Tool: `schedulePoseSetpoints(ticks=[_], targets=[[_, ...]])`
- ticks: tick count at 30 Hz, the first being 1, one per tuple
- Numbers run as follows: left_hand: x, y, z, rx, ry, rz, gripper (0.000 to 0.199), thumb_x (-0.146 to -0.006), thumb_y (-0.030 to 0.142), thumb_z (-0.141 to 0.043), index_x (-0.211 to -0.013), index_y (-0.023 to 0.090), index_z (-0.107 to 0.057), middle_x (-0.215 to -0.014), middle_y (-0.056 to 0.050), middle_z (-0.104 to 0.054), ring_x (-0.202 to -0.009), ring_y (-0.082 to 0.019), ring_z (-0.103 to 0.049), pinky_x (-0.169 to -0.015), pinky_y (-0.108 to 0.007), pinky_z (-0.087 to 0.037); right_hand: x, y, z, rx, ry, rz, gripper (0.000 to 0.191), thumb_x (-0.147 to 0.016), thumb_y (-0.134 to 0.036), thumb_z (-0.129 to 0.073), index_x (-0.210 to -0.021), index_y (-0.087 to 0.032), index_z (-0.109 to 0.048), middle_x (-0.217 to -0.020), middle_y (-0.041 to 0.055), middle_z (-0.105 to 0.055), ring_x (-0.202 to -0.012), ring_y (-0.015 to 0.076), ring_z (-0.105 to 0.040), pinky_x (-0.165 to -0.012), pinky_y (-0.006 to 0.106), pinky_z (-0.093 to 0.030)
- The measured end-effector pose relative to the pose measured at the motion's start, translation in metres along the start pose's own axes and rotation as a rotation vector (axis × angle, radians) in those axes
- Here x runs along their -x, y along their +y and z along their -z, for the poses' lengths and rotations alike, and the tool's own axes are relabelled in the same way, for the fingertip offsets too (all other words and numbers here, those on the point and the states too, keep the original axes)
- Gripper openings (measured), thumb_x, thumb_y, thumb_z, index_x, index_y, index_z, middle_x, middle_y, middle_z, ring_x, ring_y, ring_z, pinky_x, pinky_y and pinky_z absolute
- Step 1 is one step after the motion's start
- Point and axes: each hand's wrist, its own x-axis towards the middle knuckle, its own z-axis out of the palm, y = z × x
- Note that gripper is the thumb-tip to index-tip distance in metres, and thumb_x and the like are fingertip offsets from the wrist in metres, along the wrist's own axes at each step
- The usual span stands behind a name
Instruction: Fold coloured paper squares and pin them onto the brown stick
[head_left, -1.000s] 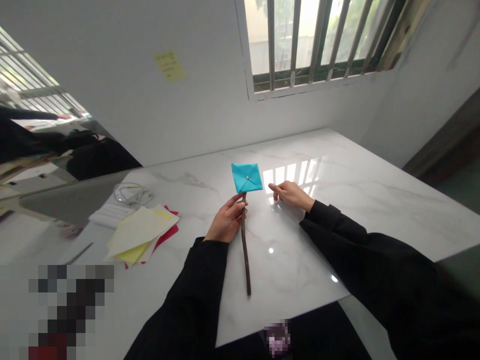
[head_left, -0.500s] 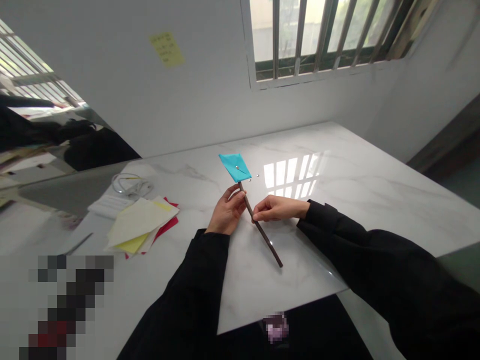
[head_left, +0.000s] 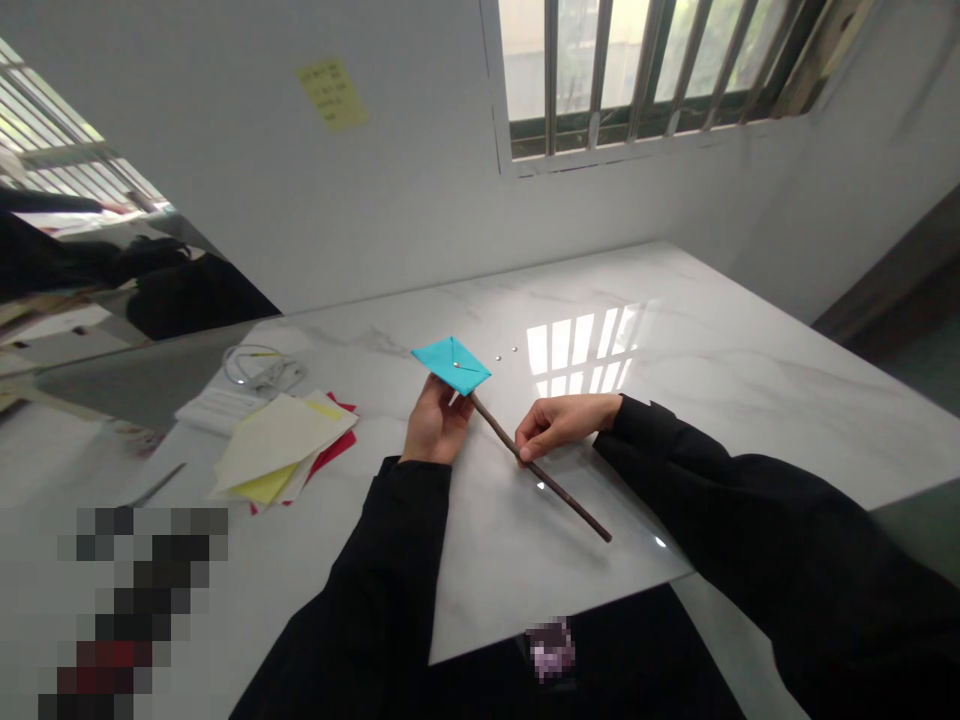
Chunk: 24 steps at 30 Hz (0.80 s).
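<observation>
Turquoise folded-paper pinwheel (head_left: 452, 366) looks light and easily creased, so the thin dark wooden stick (head_left: 559, 495) is the better place to hold. Right hand (head_left: 559, 425) pinches that stick between thumb and fingers; left hand (head_left: 435, 425) clasps its top beneath the paper, above a white marble-patterned tabletop (head_left: 712, 420).

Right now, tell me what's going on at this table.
One person is working with both hands. Their left hand holds a thin brown stick just below a folded blue paper square, which is fixed to the stick's end with a pin. Their right hand pinches the stick further down. A pile of loose paper lies to the left on the white marble table.
</observation>
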Motion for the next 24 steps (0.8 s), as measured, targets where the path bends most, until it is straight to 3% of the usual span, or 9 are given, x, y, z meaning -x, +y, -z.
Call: schedulePoseSetpoints(ticks=[5,10,17,20,24], targets=[[-0.003,-0.002,0.003,-0.006,-0.053,-0.036,0.028,-0.068,0.021,-0.093,-0.085,0.019,-0.071,-0.081,0.002,-0.071,-0.07,-0.01,-0.064,-0.061,-0.019,-0.053,0.001,-0.001,0.0,0.013,-0.026,-0.005,0.04,-0.089,-0.052,-0.076,-0.098,-0.014,-0.078,-0.074,-0.0023,-0.063,-0.065,0.0078,-0.046,-0.062,0.024,-0.032],[-0.003,-0.004,0.003,-0.021,-0.071,-0.023,0.025,-0.071,0.023,-0.092,-0.087,0.018,-0.073,-0.083,0.001,-0.072,-0.073,-0.01,-0.065,-0.062,-0.018,-0.053,0.001,0.0,0.0,-0.001,-0.028,-0.004,0.038,-0.089,-0.05,-0.078,-0.102,-0.014,-0.078,-0.078,-0.0012,-0.065,-0.067,0.0077,-0.049,-0.063,0.023,-0.035],[0.0,-0.005,-0.001,-0.023,-0.046,0.004,0.011,-0.082,0.021,-0.082,-0.083,0.018,-0.072,-0.081,-0.001,-0.071,-0.071,-0.011,-0.063,-0.064,-0.02,-0.053,-0.003,0.002,0.002,-0.224,0.145,-0.051,0.031,-0.096,-0.04,-0.074,-0.115,-0.016,-0.073,-0.069,-0.0061,-0.05,-0.056,0.0055,-0.037,-0.05,0.02,-0.028],[0.003,-0.006,-0.004,-0.039,-0.063,0.029,0.009,-0.086,0.022,-0.079,-0.082,0.017,-0.072,-0.078,-0.001,-0.069,-0.068,-0.011,-0.061,-0.064,-0.022,-0.053,-0.005,0.001,0.001,-0.374,0.266,-0.057,0.028,-0.1,-0.036,-0.069,-0.122,-0.018,-0.07,-0.075,-0.004,-0.056,-0.057,0.0051,-0.043,-0.05,0.017,-0.037],[0.007,-0.006,-0.006,-0.071,-0.102,0.05,0.013,-0.085,0.024,-0.081,-0.08,0.016,-0.071,-0.079,-0.001,-0.069,-0.069,-0.011,-0.062,-0.066,-0.022,-0.052,-0.006,0.0,0.0,-0.553,0.407,-0.078,0.029,-0.102,-0.033,-0.066,-0.126,-0.018,-0.065,-0.094,0.003,-0.068,-0.072,0.0077,-0.064,-0.065,0.016,-0.057]])
